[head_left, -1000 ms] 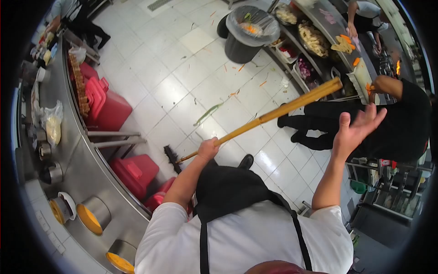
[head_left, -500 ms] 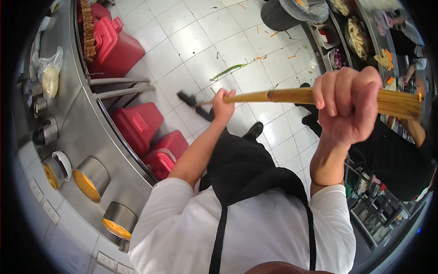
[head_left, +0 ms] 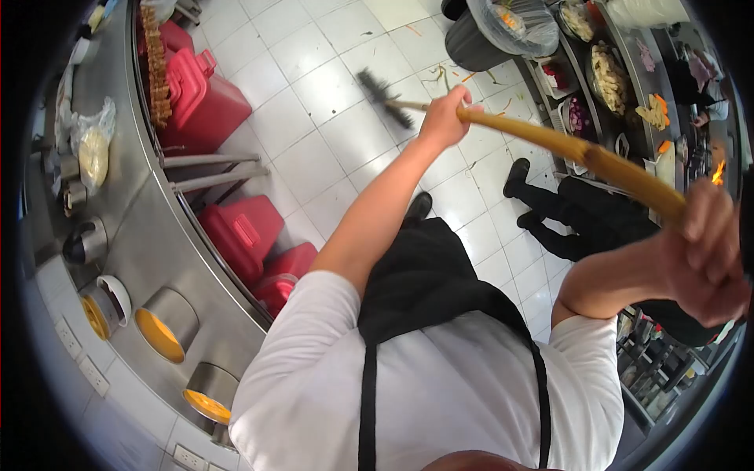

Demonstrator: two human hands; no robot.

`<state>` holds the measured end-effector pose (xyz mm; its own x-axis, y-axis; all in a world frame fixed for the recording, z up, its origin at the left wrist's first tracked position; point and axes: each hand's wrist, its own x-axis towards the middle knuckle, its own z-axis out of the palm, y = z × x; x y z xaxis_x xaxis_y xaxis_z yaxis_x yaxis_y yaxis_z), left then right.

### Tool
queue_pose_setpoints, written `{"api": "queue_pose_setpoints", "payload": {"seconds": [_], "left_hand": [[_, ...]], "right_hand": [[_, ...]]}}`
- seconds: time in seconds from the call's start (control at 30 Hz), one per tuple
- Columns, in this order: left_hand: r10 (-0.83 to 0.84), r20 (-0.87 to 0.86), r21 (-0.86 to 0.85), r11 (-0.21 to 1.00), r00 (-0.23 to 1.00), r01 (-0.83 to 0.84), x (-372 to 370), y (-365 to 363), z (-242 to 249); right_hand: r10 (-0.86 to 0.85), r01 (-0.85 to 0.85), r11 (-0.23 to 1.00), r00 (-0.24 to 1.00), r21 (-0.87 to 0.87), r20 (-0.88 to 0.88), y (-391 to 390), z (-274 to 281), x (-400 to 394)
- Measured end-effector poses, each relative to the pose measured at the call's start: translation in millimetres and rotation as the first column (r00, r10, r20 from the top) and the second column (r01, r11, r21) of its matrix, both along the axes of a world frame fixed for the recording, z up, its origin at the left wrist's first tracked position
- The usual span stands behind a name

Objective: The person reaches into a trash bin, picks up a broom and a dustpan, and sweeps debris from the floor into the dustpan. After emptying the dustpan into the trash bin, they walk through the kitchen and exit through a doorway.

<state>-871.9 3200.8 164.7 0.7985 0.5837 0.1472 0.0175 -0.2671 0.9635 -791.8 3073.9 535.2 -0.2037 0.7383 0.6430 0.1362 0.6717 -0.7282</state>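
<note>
A broom with a long wooden handle [head_left: 565,145] runs across the view from right to upper middle. Its dark bristle head [head_left: 385,98] rests on the white tiled floor and looks a little blurred. My left hand [head_left: 448,118] is closed round the lower part of the handle. Higher up, near the handle's end at the right edge, my right hand [head_left: 703,255] grips it. Just past the bristles lie green and orange vegetable scraps [head_left: 444,76], partly behind my left hand and the handle.
Red lidded bins [head_left: 206,102] stand under the steel counter [head_left: 133,235] on the left. A lined trash can [head_left: 475,47] is at the top. To the right, a person in black [head_left: 597,220] stands close by shelves of food [head_left: 613,78]. A flame [head_left: 718,173] shows at far right.
The broom head has swept up and right across the floor toward the scraps. My left hand moved up and right; my right hand went down and right. The long green scrap has shifted from its place.
</note>
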Motion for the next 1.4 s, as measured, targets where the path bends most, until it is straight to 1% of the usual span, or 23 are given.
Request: {"api": "queue_pose_setpoints", "payload": {"seconds": [0.07,0.17,0.23,0.3,0.33,0.4,0.5,0.57,0.63,0.73,0.8,0.87,0.93,0.97,1.03,1.1,1.13,1.17,1.2,1.3,1.33,1.37,1.4], "left_hand": [[0.026,-0.104,-0.015,0.999,0.994,-0.028,-17.5,-3.6,17.7],[0.179,-0.067,0.023,0.984,0.982,-0.178,-41.4,6.6,-14.6],[0.354,-0.162,0.161,0.931,0.921,-0.329,-52.0,12.1,-46.3],[0.532,-0.033,0.388,0.787,0.846,-0.48,-54.6,26.6,-77.1],[0.533,-0.174,0.4,0.807,0.828,-0.435,-63.4,38.7,-97.7],[0.506,-0.438,0.4,0.85,0.742,-0.343,-79.0,66.3,-127.8],[0.395,-0.47,0.163,0.918,0.789,-0.362,-19.2,76.6,-119.3],[0.291,-0.381,0.009,0.95,0.878,-0.311,49.4,75.5,-90.6],[0.189,-0.296,0.052,0.982,0.936,-0.182,116.9,81.5,-64.7],[0.006,-0.103,0.05,0.999,0.995,-0.001,183.0,100.2,-24.8],[-0.03,0.032,0.088,0.996,0.999,0.027,202.2,109.9,1.0],[-0.058,-0.015,0.134,0.989,0.998,0.06,197.8,125.3,29.2],[-0.098,-0.002,0.191,0.977,0.995,0.096,186.1,156.1,30.8],[-0.086,-0.062,0.258,0.961,0.994,0.099,177.1,182.3,20.3],[-0.034,-0.112,0.437,0.896,0.993,0.08,155.4,248.9,-13.0],[0.131,-0.219,0.588,0.809,0.967,0.024,131.6,322.6,-74.2],[0.224,-0.243,0.621,0.783,0.944,-0.026,119.7,356.3,-104.5],[0.227,-0.303,0.662,0.749,0.925,0.033,112.1,389.6,-125.7],[0.2,-0.316,0.635,0.771,0.927,0.05,114.7,413.5,-131.1],[0.113,-0.354,0.425,0.904,0.928,0.051,153.5,451.0,-147.2],[0.089,-0.264,0.326,0.945,0.96,0.002,172.8,442.7,-147.0],[0.082,-0.164,0.222,0.974,0.983,-0.045,197.2,430.7,-140.8],[0.001,-0.19,0.097,0.995,0.982,0.018,217.9,419.9,-107.8]], "right_hand": [[-0.091,0.088,0.996,0.985,-0.03,-0.144,-24.4,1.2,6.5],[-0.462,0.43,0.886,0.774,-0.175,-0.433,-32.2,-63.0,12.2],[-0.551,0.495,0.816,0.512,-0.298,-0.659,-15.8,-126.5,17.2],[-0.636,0.52,0.753,0.423,-0.402,-0.645,10.3,-193.0,18.1],[-0.66,0.471,0.737,0.35,-0.485,-0.664,29.6,-216.3,13.3],[-0.674,0.401,0.734,0.33,-0.549,-0.66,53.8,-233.9,10.5],[-0.598,0.427,0.799,0.498,-0.423,-0.628,73.4,-201.8,55.2],[-0.61,0.506,0.79,0.597,-0.346,-0.521,85.5,-165.0,90.2],[-0.53,0.512,0.837,0.676,-0.19,-0.511,100.7,-135.3,129.6],[-0.554,0.573,0.815,0.724,-0.089,-0.412,120.1,-99.3,168.2],[-0.44,0.462,0.887,0.833,-0.016,-0.336,118.0,-71.4,190.5],[-0.222,0.24,0.97,0.944,0.046,-0.245,107.3,-46.8,213.4],[-0.071,0.079,0.996,0.973,0.028,-0.22,103.4,-44.5,221.0],[-0.149,0.2,0.977,0.881,0.069,-0.448,113.5,-64.0,201.7],[-0.459,0.435,0.884,0.738,-0.171,-0.494,143.5,-119.6,182.9],[-0.678,0.54,0.731,0.509,-0.416,-0.53,185.6,-183.9,158.9],[-0.638,0.526,0.763,0.524,-0.376,-0.564,215.2,-229.6,146.8],[-0.73,0.579,0.68,0.479,-0.45,-0.488,243.8,-253.0,133.4],[-0.768,0.583,0.629,0.368,-0.514,-0.524,275.6,-259.7,123.9],[-0.776,0.653,0.624,0.453,-0.429,-0.439,357.8,-213.8,154.6],[-0.841,0.759,0.537,0.446,-0.368,-0.308,380.3,-191.8,162.3],[-0.838,0.78,0.539,0.46,-0.319,-0.293,397.9,-168.3,176.4],[-0.836,0.798,0.54,0.472,-0.268,-0.278,415.4,-144.7,190.4]]}}
